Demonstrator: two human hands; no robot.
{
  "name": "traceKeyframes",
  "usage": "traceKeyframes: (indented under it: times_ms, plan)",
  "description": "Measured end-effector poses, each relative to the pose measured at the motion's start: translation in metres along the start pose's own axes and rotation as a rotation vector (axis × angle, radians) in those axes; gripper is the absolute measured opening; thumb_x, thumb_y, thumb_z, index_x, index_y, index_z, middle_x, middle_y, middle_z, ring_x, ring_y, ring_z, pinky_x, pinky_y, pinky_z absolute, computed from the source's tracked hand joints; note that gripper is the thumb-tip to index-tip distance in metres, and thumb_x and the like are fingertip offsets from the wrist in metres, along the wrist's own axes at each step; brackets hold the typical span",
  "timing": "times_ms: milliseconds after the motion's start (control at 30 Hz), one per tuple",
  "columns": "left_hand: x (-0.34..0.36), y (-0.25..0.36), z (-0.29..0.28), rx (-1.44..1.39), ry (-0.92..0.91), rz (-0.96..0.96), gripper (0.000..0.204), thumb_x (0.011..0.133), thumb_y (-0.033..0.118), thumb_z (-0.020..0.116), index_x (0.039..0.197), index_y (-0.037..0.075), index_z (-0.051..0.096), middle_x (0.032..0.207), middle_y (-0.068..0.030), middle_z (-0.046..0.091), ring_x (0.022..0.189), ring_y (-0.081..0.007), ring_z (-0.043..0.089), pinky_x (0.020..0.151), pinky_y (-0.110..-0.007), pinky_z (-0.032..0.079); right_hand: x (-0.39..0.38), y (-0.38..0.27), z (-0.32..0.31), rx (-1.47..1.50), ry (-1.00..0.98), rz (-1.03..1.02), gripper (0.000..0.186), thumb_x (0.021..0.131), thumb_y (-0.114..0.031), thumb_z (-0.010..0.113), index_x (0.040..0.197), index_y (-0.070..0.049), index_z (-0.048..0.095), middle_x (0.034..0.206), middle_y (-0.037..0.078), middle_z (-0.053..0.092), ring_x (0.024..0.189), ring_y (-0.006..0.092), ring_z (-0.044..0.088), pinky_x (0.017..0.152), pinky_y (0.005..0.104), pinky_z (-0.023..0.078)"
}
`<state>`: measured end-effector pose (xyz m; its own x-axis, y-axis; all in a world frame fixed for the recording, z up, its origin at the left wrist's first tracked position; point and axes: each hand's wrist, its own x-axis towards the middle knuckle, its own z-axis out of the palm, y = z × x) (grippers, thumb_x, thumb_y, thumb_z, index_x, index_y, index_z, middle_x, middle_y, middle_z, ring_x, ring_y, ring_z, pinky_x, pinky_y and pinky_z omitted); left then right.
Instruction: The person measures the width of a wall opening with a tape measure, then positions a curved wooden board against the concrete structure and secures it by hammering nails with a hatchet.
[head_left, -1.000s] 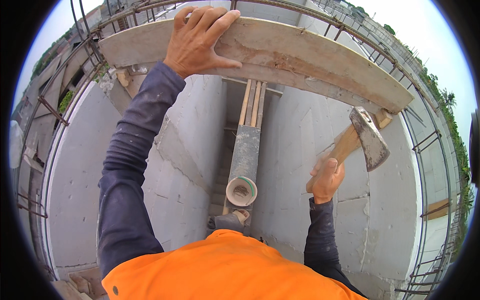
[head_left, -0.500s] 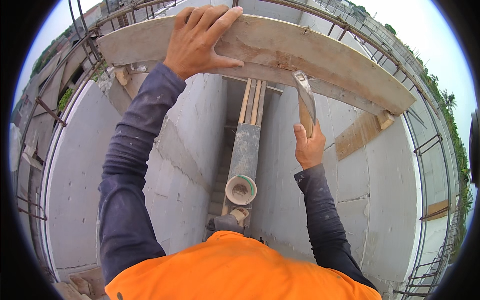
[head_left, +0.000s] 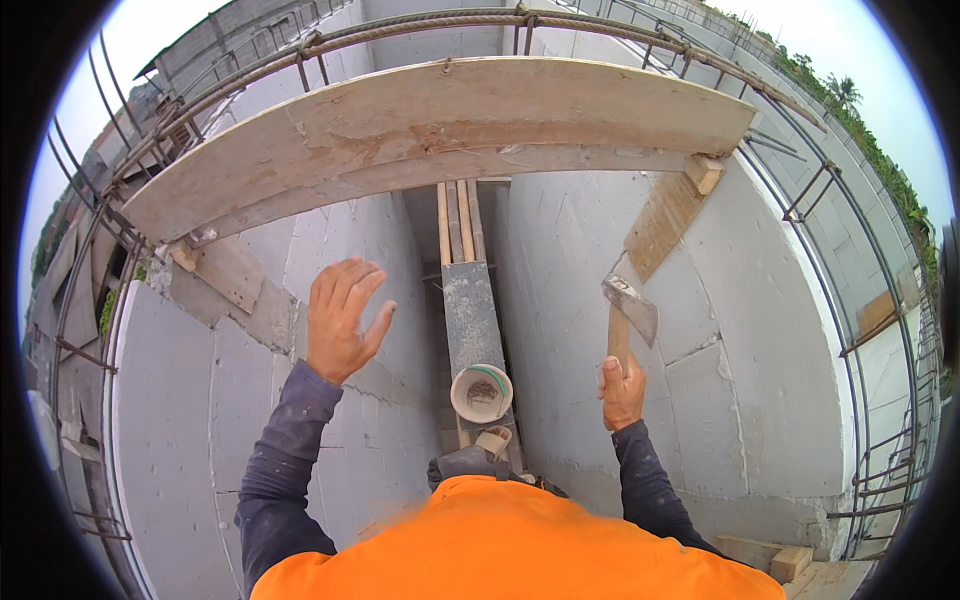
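Note:
My right hand (head_left: 623, 392) grips the wooden handle of a hatchet (head_left: 632, 306), its metal head raised in front of the right block wall. On the other side, my left hand (head_left: 343, 318) is open in the air, fingers up and thumb apart, touching nothing. Ahead of both hands a long wooden board (head_left: 440, 110) spans the gap between the walls on its edge. A short wood block (head_left: 704, 174) sits under its right end, and another (head_left: 183, 255) under its left end. Below, a white bucket (head_left: 466, 398) with thin dark pieces in it stands on a plank.
A narrow grey plank (head_left: 472, 315) and wooden poles (head_left: 460, 220) run over a deep gap. Pale block walls rise left (head_left: 170, 400) and right (head_left: 790, 400). Steel rebar (head_left: 430, 25) curves beyond the board and along both walls. My sandalled foot (head_left: 494, 440) is beside the bucket.
My left hand has let go of the board's top edge and drawn back toward me. The hatchet has lowered in my right hand. The view has shifted, showing the board farther left.

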<state>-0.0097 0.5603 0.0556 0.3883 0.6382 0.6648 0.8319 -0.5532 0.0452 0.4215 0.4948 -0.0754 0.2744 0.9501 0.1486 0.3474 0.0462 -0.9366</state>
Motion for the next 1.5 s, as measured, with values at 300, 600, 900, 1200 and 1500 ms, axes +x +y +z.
traceKeyframes:
  times_ms: [300, 600, 900, 1200, 1500]
  plan:
    - [-0.27, 0.118, 0.119, -0.55, -1.239, -0.322, 0.028, 0.098, 0.023, 0.055, 0.119, 0.007, 0.066, 0.105, -0.0234, 0.073, 0.105, -0.0446, 0.066, 0.089, -0.052, 0.052, -0.181, 0.129, -0.058, -0.257, -0.072, 0.934, 0.068, 0.094, -0.068, 0.056, 0.089, -0.002, 0.068, 0.066, 0.011, 0.062, 0.056, 0.0252, 0.063, 0.057, 0.0416, 0.05]
    - [-0.29, 0.163, 0.202, -1.304, -0.9, -0.484, 0.04, 0.096, 0.028, 0.062, 0.129, 0.006, 0.066, 0.129, -0.022, 0.068, 0.119, -0.0396, 0.065, 0.098, -0.045, 0.052, -0.21, 0.148, -0.066, -0.361, -0.325, 1.085, 0.074, 0.092, -0.073, 0.056, 0.086, 0.0, 0.065, 0.065, 0.01, 0.062, 0.055, 0.024, 0.065, 0.052, 0.0391, 0.052]
    - [-0.251, 0.22, 0.27, -0.465, -1.533, -0.074, 0.038, 0.094, 0.033, 0.064, 0.119, 0.006, 0.073, 0.121, -0.0182, 0.073, 0.116, -0.0385, 0.068, 0.099, -0.044, 0.053, -0.178, 0.132, -0.081, -0.432, -0.476, 1.097, 0.078, 0.089, -0.079, 0.055, 0.091, -0.002, 0.067, 0.061, 0.009, 0.057, 0.055, 0.0222, 0.062, 0.055, 0.0391, 0.054]
    - [-0.26, 0.214, 0.282, -0.569, -1.474, -0.403, 0.055, 0.091, 0.054, 0.065, 0.114, 0.005, 0.073, 0.115, -0.0216, 0.074, 0.111, -0.035, 0.07, 0.095, -0.043, 0.053, -0.187, 0.142, -0.09, -0.585, -0.56, 1.186, 0.086, 0.084, -0.082, 0.057, 0.101, 0.0, 0.071, 0.068, 0.012, 0.064, 0.055, 0.0235, 0.065, 0.057, 0.0375, 0.054]
    - [-0.253, 0.215, 0.286, -0.601, -1.501, -0.383, 0.059, 0.089, 0.057, 0.066, 0.116, 0.005, 0.072, 0.114, -0.0214, 0.074, 0.111, -0.0345, 0.07, 0.095, -0.043, 0.053, -0.2, 0.132, -0.104, -0.637, -0.57, 1.169, 0.09, 0.082, -0.084, 0.056, 0.101, 0.003, 0.072, 0.07, 0.014, 0.067, 0.062, 0.0256, 0.069, 0.064, 0.039, 0.055]
